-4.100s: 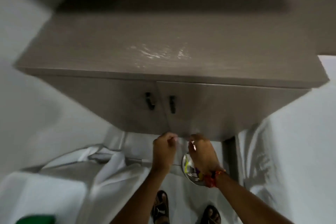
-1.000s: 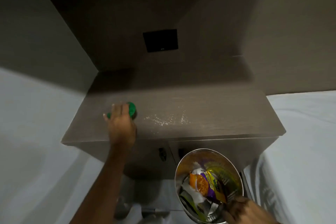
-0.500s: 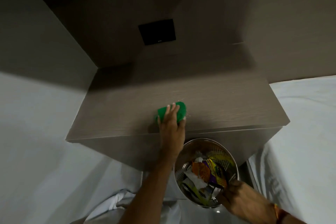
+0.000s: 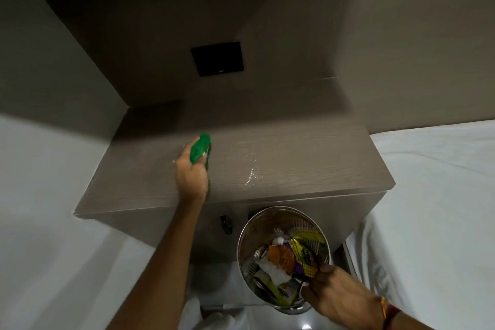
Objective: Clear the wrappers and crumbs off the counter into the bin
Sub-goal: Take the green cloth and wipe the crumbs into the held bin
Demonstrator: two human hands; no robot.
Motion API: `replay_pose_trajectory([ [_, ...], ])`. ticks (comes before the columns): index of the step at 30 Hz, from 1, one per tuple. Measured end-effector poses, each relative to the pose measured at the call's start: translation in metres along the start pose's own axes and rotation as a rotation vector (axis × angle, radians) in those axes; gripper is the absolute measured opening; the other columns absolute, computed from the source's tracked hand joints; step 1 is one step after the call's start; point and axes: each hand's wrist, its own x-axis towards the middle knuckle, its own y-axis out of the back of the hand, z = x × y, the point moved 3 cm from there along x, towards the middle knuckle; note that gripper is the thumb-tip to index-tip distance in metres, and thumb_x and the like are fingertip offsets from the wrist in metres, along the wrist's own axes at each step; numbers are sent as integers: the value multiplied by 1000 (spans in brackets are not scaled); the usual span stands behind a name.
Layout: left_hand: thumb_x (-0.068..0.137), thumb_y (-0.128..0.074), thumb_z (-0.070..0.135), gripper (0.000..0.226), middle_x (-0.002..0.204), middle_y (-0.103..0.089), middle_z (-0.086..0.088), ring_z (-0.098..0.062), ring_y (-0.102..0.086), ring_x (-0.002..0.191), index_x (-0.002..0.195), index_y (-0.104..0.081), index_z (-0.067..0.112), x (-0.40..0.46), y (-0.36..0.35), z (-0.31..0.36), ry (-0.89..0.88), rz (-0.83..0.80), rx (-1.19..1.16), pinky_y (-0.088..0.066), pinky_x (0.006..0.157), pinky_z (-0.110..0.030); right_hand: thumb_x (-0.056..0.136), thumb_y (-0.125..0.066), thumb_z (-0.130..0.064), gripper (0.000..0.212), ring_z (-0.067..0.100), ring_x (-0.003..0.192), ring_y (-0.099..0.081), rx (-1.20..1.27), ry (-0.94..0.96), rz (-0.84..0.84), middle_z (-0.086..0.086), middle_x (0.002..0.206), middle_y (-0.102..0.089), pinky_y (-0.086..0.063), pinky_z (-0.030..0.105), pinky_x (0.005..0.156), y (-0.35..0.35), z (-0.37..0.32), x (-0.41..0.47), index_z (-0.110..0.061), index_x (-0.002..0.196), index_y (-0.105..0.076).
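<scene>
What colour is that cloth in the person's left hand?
Bright green cloth, gripped by the left hand; the head view shows it.

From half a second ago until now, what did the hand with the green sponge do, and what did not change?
The left hand drew the green sponge back from the counter's front edge, up and to the left on the counter. The right hand keeps its hold on the metal bin below the edge, with wrappers inside.
</scene>
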Motion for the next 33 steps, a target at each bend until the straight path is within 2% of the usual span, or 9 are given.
replay_pose_trajectory([
  [2, 95, -59, 9, 49, 153, -48, -15, -35, -40, 144, 143, -52, 16, 4, -21, -11, -52, -93, 316, -25, 123, -51, 78, -76, -24, 25, 14, 49, -54, 10, -1, 14, -6, 57, -56, -53, 22, 56, 2, 0, 0, -21, 80, -51],
  [3, 94, -60, 9, 51, 158, -42, -12, -33, -29, 150, 144, -52, 17, 3, -33, -13, -105, -135, 424, -12, 126, -52, 78, -76, -24, 25, 14, 49, -55, 10, 1, 19, -6, 57, -57, -52, 22, 57, 2, 0, 0, -21, 80, -51],
  [5, 94, -60, 10, 52, 161, -37, -6, -28, -21, 154, 144, -51, 20, 1, -56, -11, -179, -187, 489, -3, 126, -54, 78, -76, -24, 27, 14, 50, -56, 10, 1, 31, -6, 58, -58, -53, 23, 57, -1, 1, -2, -20, 83, -49],
  [9, 93, -59, 8, 53, 159, -39, 1, -25, -21, 153, 143, -51, 24, -4, -80, -4, -282, -308, 507, -6, 126, -56, 76, -76, -24, 27, 13, 51, -57, -2, 3, -7, -7, 57, -60, -53, 23, 58, -5, 2, -4, -20, 83, -50],
  [14, 87, -57, 0, 56, 155, -43, 10, -15, -25, 150, 136, -59, 26, -5, -73, -3, -259, -475, 331, -3, 124, -40, 75, -75, -23, 17, 13, 54, -56, 11, 1, -42, -7, 59, -60, -51, 24, 56, -12, 2, -3, -23, 80, -59],
  [18, 84, -54, 4, 51, 151, -51, 9, -16, -29, 151, 128, -65, 27, -21, -67, -1, -268, -607, 283, -6, 126, -52, 80, -72, -22, 16, 12, 58, -59, 35, 1, -78, -8, 65, -63, -53, 24, 58, -14, 3, -4, -22, 88, -58],
  [25, 76, -53, 14, 48, 140, -59, 19, 1, -35, 144, 115, -69, 36, -101, -67, 5, -271, -628, 194, -5, 125, -40, 81, -72, -22, 16, 14, 59, -62, 18, -13, -115, -6, 67, -66, -57, 27, 61, -17, 3, -4, -20, 91, -60],
  [28, 81, -52, 9, 49, 140, -58, 26, 9, -30, 144, 117, -67, 39, -147, -66, -2, -324, -539, 216, -4, 125, -34, 78, -77, -24, 21, 15, 57, -62, 15, -24, -111, -6, 65, -65, -56, 26, 58, -15, 2, -3, -21, 94, -65],
  [33, 98, -38, 16, 45, 149, -54, 12, -11, -33, 150, 135, -60, 27, -204, -60, -31, -659, -489, 361, -20, 125, -50, 76, -80, -27, 13, 13, 53, -60, -9, -32, -81, -6, 59, -63, -52, 23, 57, -3, -1, -3, -23, 83, -69],
])
